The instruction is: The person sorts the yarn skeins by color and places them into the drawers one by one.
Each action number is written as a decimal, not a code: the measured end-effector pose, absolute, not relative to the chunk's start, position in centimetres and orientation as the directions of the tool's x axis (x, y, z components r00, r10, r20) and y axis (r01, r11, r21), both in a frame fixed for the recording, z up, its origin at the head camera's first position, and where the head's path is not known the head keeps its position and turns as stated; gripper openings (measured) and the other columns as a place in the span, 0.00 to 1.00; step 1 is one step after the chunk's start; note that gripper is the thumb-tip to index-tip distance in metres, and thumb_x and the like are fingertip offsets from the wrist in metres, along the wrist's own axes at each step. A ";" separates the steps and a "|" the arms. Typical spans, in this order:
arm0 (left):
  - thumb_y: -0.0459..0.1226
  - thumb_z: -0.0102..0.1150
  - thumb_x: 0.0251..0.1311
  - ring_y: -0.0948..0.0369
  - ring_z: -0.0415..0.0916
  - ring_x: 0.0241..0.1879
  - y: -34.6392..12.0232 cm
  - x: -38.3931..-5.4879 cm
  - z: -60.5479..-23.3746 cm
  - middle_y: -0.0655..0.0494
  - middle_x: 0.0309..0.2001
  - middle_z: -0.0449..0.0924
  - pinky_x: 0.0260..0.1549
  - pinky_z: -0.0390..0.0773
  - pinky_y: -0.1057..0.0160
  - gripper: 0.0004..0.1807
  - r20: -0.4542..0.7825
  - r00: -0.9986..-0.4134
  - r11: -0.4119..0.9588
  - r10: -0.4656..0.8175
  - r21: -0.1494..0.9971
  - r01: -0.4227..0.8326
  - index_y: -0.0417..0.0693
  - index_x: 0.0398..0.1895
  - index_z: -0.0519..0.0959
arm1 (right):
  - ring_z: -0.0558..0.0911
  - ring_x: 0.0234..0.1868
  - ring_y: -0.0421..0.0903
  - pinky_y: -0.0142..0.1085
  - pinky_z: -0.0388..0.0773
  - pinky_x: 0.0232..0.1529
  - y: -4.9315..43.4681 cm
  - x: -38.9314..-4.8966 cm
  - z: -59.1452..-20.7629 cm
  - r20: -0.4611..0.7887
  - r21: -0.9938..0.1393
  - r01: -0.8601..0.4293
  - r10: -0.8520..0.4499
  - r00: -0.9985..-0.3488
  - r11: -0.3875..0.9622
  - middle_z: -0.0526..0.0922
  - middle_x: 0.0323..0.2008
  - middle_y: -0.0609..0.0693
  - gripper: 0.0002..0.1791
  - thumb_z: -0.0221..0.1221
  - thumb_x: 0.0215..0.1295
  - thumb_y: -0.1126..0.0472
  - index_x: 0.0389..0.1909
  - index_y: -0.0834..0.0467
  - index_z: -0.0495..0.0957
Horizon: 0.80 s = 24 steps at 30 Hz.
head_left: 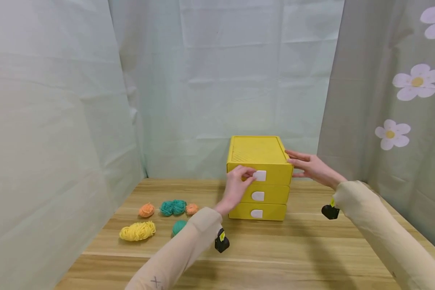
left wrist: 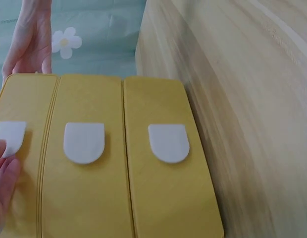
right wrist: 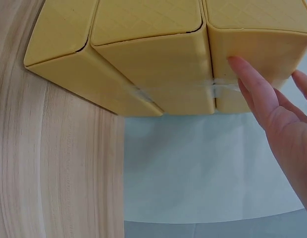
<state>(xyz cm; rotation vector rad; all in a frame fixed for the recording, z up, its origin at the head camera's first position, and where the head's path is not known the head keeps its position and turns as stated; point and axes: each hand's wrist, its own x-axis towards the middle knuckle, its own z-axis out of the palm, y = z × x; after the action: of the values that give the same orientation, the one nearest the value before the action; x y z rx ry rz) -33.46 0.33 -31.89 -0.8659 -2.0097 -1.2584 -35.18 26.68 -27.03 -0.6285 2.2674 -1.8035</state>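
Note:
A yellow three-drawer box stands on the wooden table, each drawer front bearing a white rounded tab. My left hand is at the top drawer, thumb and fingers pinching its white tab. All the drawers sit flush in the box. On the box's right side rests my right hand, its fingers straight and spread. In the right wrist view its fingertips touch the side of the top tier. Below them, the middle tab and bottom tab are untouched.
Left of the box lie balls of yarn: yellow, orange, teal, a small peach one and a green one partly behind my left sleeve. Pale curtains hang behind and on both sides of the wooden table.

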 end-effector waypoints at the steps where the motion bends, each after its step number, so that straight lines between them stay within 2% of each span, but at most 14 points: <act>1: 0.25 0.64 0.48 0.63 0.75 0.29 0.5 -33.5 -31.9 0.52 0.30 0.76 0.31 0.74 0.72 0.07 0.775 -0.601 0.337 0.193 0.523 0.783 0.37 0.33 0.80 | 0.56 0.62 0.58 0.54 0.62 0.52 26.7 -35.2 -27.0 0.122 -0.961 -0.215 -0.428 -0.896 0.176 0.47 0.68 0.54 0.36 0.53 0.65 0.55 0.69 0.58 0.48; 8: 0.25 0.64 0.48 0.62 0.75 0.28 1.1 -33.5 -32.3 0.52 0.29 0.76 0.31 0.74 0.72 0.06 0.803 -0.581 0.326 0.130 0.519 0.790 0.37 0.31 0.80 | 0.57 0.62 0.57 0.52 0.65 0.51 26.8 -35.0 -27.0 0.117 -0.962 -0.206 -0.416 -0.902 0.176 0.46 0.69 0.52 0.35 0.52 0.66 0.56 0.69 0.58 0.49; 11: 0.25 0.64 0.48 0.62 0.74 0.28 1.1 -33.4 -32.4 0.52 0.29 0.76 0.30 0.74 0.71 0.05 0.794 -0.596 0.313 0.120 0.540 0.781 0.37 0.30 0.80 | 0.57 0.62 0.58 0.50 0.66 0.50 26.8 -35.0 -27.1 0.113 -0.963 -0.201 -0.413 -0.904 0.178 0.46 0.69 0.52 0.35 0.52 0.66 0.56 0.69 0.58 0.49; 16: 0.27 0.63 0.49 0.63 0.74 0.27 1.1 -33.5 -32.1 0.52 0.29 0.77 0.29 0.74 0.71 0.04 0.768 -0.631 0.283 0.110 0.585 0.760 0.37 0.30 0.81 | 0.57 0.62 0.58 0.53 0.64 0.52 26.8 -35.1 -27.0 0.114 -0.965 -0.198 -0.404 -0.907 0.172 0.47 0.68 0.52 0.35 0.53 0.66 0.56 0.69 0.58 0.49; 24: 0.27 0.64 0.48 0.62 0.75 0.27 0.9 -33.4 -31.9 0.52 0.28 0.78 0.29 0.74 0.71 0.04 0.761 -0.641 0.294 0.105 0.592 0.751 0.37 0.29 0.81 | 0.56 0.62 0.59 0.53 0.63 0.52 26.7 -35.1 -27.0 0.121 -0.961 -0.211 -0.417 -0.901 0.176 0.46 0.68 0.54 0.35 0.53 0.65 0.56 0.69 0.59 0.48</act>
<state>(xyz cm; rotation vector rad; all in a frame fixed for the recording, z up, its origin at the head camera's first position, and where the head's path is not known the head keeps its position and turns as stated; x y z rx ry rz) -33.36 0.92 -31.95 -0.7609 -1.9590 -1.3717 -35.07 26.65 -27.05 -0.6145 2.2733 -1.8130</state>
